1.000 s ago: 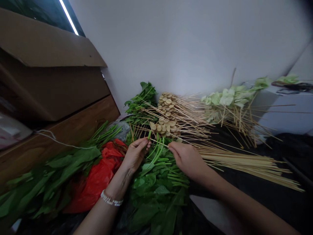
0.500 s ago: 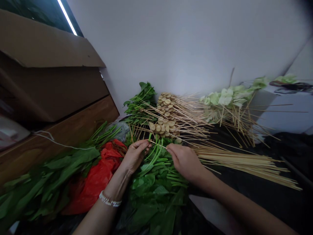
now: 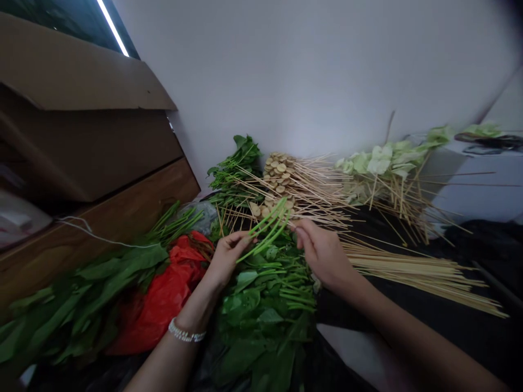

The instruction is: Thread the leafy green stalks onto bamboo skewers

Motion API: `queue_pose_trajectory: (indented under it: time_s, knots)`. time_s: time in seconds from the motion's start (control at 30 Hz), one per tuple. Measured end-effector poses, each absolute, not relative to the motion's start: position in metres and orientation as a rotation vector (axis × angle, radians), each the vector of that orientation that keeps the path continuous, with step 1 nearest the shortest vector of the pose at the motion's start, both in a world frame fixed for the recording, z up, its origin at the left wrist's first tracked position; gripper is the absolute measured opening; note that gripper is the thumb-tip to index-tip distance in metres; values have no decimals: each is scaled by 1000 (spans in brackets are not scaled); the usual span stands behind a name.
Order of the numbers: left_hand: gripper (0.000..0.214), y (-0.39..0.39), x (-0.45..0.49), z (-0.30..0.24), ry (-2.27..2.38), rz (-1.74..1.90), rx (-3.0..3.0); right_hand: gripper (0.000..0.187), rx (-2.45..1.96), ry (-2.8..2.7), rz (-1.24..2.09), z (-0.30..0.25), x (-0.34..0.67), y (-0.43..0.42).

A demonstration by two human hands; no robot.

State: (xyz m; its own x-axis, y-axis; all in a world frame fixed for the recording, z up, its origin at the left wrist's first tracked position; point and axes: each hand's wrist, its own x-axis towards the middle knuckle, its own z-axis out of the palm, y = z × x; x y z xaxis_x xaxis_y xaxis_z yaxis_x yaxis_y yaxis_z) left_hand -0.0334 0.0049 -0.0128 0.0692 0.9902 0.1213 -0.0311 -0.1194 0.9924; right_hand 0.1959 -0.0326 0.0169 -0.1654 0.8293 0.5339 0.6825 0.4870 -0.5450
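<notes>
My left hand (image 3: 229,255) pinches green leafy-vegetable stems (image 3: 269,227) above a heap of leafy greens (image 3: 261,321). The stems slant up to the right, toward the potato slices. My right hand (image 3: 324,253) is closed just right of them, on a thin bamboo skewer (image 3: 291,224) of which only a short length shows between the hands. Whether the skewer passes through every stem is unclear. Behind my hands lie skewered potato slices (image 3: 279,169), and left of these, skewered greens (image 3: 241,169).
Loose bamboo skewers (image 3: 420,272) spread over the black surface at right. Cabbage skewers (image 3: 384,160) are piled at the back right. A red plastic bag (image 3: 167,294) and more greens (image 3: 93,288) lie at left, below a cardboard box (image 3: 90,141). A white wall (image 3: 286,71) stands behind.
The stems have swung from hanging nearly upright to slanting up and right. My right hand has shifted slightly right and up; my left hand has barely moved.
</notes>
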Motion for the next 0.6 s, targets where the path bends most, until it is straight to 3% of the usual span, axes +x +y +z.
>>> queue_pose_trajectory:
  time_s: [0.33, 0.6]
  knots:
    - [15, 1, -33, -13, 1004, 815, 2095, 21, -1296, -1800, 251, 5, 213, -24]
    - [8, -1, -30, -12, 908, 757, 2118, 21, -1282, -1808, 247, 1, 210, -26]
